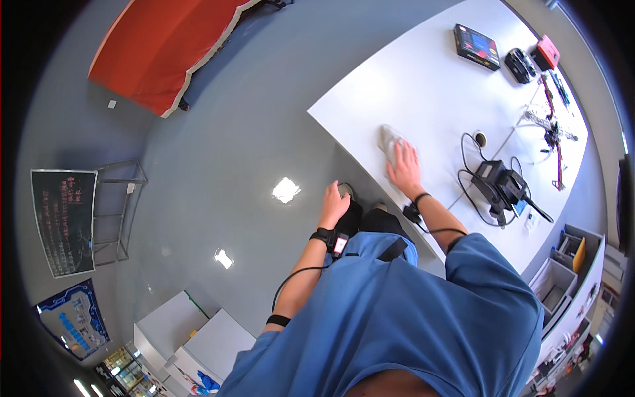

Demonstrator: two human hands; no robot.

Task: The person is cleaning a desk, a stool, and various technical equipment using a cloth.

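My right hand lies on the white tabletop near its left edge, fingers stretched over a crumpled pale grey cloth. Part of the cloth is hidden under the fingers; the rest sticks out beyond them. Off the table, my left hand hangs in front of my body above the floor, fingers loosely bent and holding nothing that I can see. Each wrist wears a black strap with a small device and a cable.
A black device with looping cables stands to the right of my right hand. Farther off are a drone frame, a black controller and a dark flat box. A red-draped table and a blackboard stand left.
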